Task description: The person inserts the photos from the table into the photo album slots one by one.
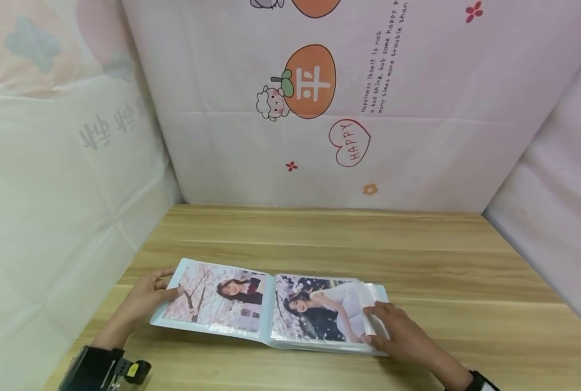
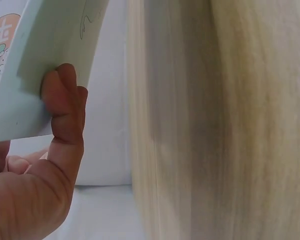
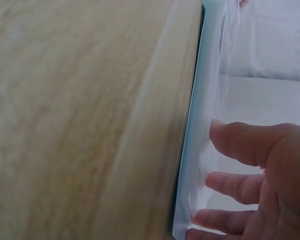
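A photo album [image 1: 267,309] with a pale blue cover lies spread on the table. Its left side is lifted off the wood, and my left hand [image 1: 146,296] grips that outer edge. The thumb is on the photo page, while in the left wrist view the fingers [image 2: 65,100] press the underside of the cover [image 2: 35,85]. On the right half, my right hand [image 1: 400,331] touches the clear plastic sleeves [image 1: 371,296] near their outer edge. The right wrist view shows its thumb and fingers extended, tips against the sleeves. Each half displays a photo of a person among blossoms.
The album is on a wood-grain table [image 1: 320,239]. White printed cloth [image 1: 232,146] rises behind the table, with more cloth along the left and right sides. A black wrist device [image 1: 95,369] sits on the left forearm.
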`<state>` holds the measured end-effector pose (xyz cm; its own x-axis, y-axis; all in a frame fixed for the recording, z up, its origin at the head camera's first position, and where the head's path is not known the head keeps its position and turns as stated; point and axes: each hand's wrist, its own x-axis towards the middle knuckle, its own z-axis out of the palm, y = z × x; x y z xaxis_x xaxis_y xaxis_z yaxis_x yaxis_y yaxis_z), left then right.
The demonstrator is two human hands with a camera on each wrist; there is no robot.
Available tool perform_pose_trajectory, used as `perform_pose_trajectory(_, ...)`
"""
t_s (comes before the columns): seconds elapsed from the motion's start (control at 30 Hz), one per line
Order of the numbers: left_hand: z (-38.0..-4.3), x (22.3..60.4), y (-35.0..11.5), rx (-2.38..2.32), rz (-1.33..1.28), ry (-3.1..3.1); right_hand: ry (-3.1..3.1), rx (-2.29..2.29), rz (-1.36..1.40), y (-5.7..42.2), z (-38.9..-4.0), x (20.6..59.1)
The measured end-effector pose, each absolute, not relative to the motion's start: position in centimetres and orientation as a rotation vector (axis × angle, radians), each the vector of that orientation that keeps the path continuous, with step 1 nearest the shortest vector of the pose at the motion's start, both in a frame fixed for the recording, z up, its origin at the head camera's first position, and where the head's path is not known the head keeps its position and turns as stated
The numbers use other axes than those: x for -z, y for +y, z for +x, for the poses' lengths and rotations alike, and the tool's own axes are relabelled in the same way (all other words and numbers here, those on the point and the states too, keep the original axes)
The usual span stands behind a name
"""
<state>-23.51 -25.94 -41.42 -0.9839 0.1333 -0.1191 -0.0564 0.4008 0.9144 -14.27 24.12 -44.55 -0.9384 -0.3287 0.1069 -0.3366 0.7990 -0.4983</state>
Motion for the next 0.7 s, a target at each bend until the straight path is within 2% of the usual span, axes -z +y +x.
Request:
perform_pose_trajectory(0.37,-22.0,40.6,-26.5,-1.831,0.166,2.313,-2.950,-0.893,0.563,24.5,-14.0,44.4)
perform_pose_trajectory(0.53,-20.9,40.5,-27.1,-1.971,0.398,2.119,-2.946,-0.854,0.589,25.4,-13.7,44.3)
perform_pose_trajectory(0.7,-19.9,40.6,-27.2,-2.066,0.706,1.845,-3.029,-0.857,0.502,26.2,-13.2,43.9)
